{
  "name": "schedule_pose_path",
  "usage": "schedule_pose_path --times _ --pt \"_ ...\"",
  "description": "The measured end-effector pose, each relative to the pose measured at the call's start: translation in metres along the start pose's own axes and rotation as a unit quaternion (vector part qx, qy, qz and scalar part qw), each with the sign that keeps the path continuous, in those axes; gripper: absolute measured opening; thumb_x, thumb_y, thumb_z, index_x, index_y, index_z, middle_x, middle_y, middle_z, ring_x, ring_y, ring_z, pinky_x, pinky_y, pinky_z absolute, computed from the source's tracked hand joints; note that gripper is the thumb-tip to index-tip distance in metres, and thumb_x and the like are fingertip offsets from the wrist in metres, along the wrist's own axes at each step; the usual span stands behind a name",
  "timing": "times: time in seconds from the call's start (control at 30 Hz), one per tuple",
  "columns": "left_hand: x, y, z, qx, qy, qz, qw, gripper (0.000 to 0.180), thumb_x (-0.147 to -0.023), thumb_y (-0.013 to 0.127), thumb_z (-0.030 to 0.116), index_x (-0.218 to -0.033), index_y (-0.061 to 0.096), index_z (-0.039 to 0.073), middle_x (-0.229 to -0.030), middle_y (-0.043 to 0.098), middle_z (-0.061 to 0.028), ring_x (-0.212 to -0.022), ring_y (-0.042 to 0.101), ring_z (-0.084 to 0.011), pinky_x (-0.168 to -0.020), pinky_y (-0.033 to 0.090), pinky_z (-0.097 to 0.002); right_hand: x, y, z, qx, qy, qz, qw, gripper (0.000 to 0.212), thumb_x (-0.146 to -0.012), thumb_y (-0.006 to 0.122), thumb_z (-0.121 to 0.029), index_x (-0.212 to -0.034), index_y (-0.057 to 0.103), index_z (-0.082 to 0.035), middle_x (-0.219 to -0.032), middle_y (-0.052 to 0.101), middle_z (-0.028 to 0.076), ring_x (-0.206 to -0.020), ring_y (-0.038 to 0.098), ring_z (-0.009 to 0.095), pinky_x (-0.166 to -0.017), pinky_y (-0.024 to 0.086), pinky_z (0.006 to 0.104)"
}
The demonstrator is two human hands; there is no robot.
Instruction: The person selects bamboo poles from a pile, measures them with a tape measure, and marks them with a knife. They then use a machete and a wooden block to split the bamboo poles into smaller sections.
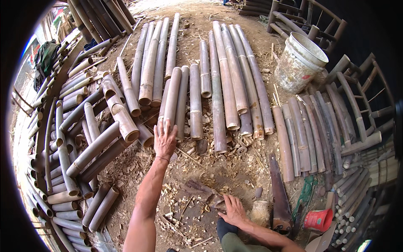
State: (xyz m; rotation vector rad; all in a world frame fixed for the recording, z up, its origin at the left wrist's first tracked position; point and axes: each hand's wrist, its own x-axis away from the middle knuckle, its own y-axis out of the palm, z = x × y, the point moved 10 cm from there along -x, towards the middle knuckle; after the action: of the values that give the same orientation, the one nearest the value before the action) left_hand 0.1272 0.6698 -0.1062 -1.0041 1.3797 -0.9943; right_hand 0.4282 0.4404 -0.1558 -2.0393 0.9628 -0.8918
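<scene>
My left hand (165, 140) reaches forward, its fingers closed over the near end of a bamboo pole (172, 94). That end is hidden under the fingers. Alongside lie shorter bamboo pieces, one (195, 101) just to the right. Low in the middle, my right hand (235, 211) is held near my knee with its fingers spread. Its fingertips are beside a ragged brown piece (201, 191) on the ground; whether they touch it I cannot tell. A handsaw (279, 195) with a dark, broad blade lies to the right of this hand, next to a short pale bamboo stump (260, 212).
Long bamboo poles (226, 80) lie in rows ahead. On the left is a jumbled bamboo stack (96, 147). A stained white bucket (300, 63), bamboo frames (357, 96), cut lengths (302, 134) and a red container (318, 219) stand or lie rightward. Wood chips litter the dirt floor (231, 176).
</scene>
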Motion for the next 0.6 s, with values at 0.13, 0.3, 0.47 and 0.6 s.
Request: schedule_pose_path --times 0.13,0.3,0.47,0.6 --pt "0.006 -0.013 0.045 0.034 0.068 -0.092 0.993 0.060 -0.088 0.066 0.024 -0.142 0.043 0.011 -0.153 0.032 -0.0227 -0.143 0.030 -0.0400 -0.120 0.025 -0.0536 -0.033 -0.042 -0.001 -0.013 0.051 -0.007 0.999 0.093 -0.080 0.076 -0.042 -0.148 0.031 0.002 -0.145 0.035 0.027 -0.134 0.036 0.042 -0.110 0.037 0.0535" --pt "0.120 -0.031 0.093 0.132 0.012 -0.277 0.952 0.088 -0.092 0.050 0.068 -0.149 0.034 0.003 -0.157 0.026 -0.0242 -0.146 0.024 -0.0408 -0.120 0.022 -0.0549 -0.139 -0.173 0.093 0.028 0.114 0.308 0.944 0.089 -0.082 0.076 -0.030 -0.150 0.028 0.000 -0.147 0.033 0.027 -0.133 0.038 0.042 -0.110 0.039 0.0519" --pt "0.185 -0.034 0.162 0.128 0.187 -0.280 0.933 0.096 -0.078 0.064 0.072 -0.150 0.037 0.015 -0.155 0.032 -0.0163 -0.147 0.025 -0.0345 -0.118 0.016 -0.0621 -0.199 -0.170 0.139 0.109 0.168 0.180 0.963 0.088 -0.081 0.079 -0.035 -0.146 0.033 0.001 -0.137 0.039 0.024 -0.125 0.039 0.042 -0.092 0.055 0.0480" --pt "0.185 -0.028 0.159 0.148 0.169 -0.284 0.932 0.095 -0.073 0.071 0.067 -0.148 0.040 0.019 -0.154 0.035 -0.0133 -0.147 0.026 -0.0322 -0.118 0.015 -0.0618 -0.213 -0.170 0.130 0.230 0.173 0.226 0.931 0.093 -0.079 0.078 -0.047 -0.141 0.037 0.007 -0.128 0.047 0.019 -0.121 0.044 0.033 -0.102 0.040 0.0487"
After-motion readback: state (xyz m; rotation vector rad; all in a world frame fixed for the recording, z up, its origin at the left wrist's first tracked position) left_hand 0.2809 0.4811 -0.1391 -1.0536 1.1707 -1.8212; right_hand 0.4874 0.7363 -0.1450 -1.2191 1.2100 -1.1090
